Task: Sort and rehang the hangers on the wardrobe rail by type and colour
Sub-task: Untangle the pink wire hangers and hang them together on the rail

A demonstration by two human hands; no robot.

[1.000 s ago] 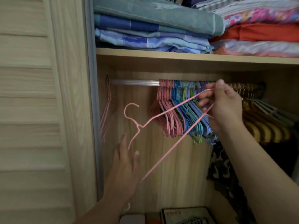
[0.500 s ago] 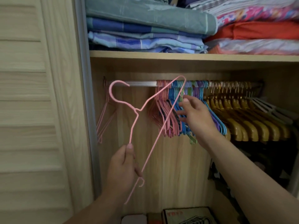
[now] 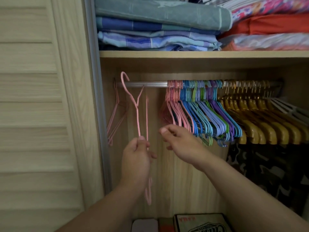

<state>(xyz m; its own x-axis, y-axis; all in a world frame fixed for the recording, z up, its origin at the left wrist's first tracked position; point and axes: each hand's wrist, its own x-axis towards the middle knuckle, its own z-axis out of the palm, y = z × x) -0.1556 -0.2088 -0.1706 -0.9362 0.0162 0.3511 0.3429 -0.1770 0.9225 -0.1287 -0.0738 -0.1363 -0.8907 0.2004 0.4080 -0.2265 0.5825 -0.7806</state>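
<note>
Hidden or unclear: the far right of the rail was lost in shadow, the boxes at the bottom edge were cut off, and the dark patterned garment under the hangers was hard to read.

Pink wire hanger: in your left hand, seen nearly edge-on, long axis close to vertical, hook uppermost and curling left, just above the rail's bare left stretch; its lower end hung below your wrist. Your left grip was curled round the wire, thumb against it.

Right hand: fingers loosely bent, holding nothing, just below the pink bunch.

On the rail, left to right: one pink hanger against the left wall, the pink bunch, blue, green and purple hangers, yellow wooden hangers, white ones.

Shelf above: folded bedding, blue and green at left, orange and floral at right.
</note>
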